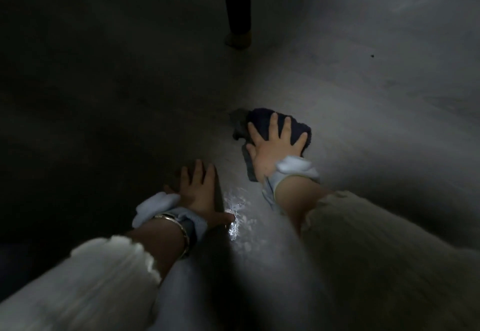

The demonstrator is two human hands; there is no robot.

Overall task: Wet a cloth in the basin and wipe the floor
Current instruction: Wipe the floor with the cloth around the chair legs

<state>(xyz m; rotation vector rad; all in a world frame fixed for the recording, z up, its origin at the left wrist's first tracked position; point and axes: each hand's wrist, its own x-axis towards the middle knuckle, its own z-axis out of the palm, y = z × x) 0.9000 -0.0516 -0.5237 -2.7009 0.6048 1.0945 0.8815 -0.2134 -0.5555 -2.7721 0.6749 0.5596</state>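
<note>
On a dim grey floor (363, 83), I see the right hand (272, 151) pressed flat and spread on the dark cloth (259, 117), the left hand (200, 190) splayed beside a wet patch (239, 216): wiping appears under way, basin out of view.

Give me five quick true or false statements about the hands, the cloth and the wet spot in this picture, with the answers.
1. The right hand presses flat on the dark cloth. True.
2. The left hand holds a second cloth. False: it rests bare on the floor, fingers spread.
3. A wet shiny patch lies right by the left thumb. True.
4. The two hands touch each other. False: they are apart, the right one farther forward.
5. A dark furniture leg stands beyond both hands. True.
</note>
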